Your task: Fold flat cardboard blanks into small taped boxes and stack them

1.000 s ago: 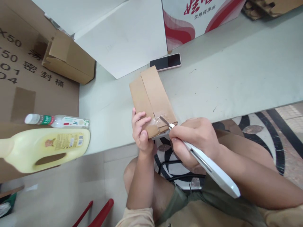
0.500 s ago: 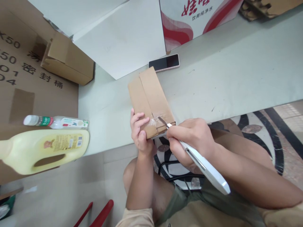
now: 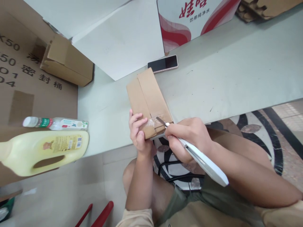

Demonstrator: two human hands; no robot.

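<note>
A small brown cardboard box (image 3: 148, 94) lies tilted at the near edge of the table, with a strip of clear tape (image 3: 159, 115) across its near end. My left hand (image 3: 138, 130) grips the box's near left corner, fingers on top and thumb at the near side. In my right hand (image 3: 190, 137) is a white utility knife (image 3: 204, 160), its fingers wrapped round the handle. The knife's dark blade points to the upper left, its tip at the taped seam between the box flaps. Whether the tip has gone through the tape I cannot tell.
A phone (image 3: 163, 63) lies just beyond the box, before a white box (image 3: 123, 41) and a red-and-white carton (image 3: 196, 20). At the left are a water bottle (image 3: 71, 124), a yellow jug (image 3: 78, 157) and a brown box (image 3: 68, 67). Red bars (image 3: 103, 216) show below.
The view has shifted slightly. Box, knife and both hands keep nearly the same places relative to one another, with the blade tip still at the taped seam.
</note>
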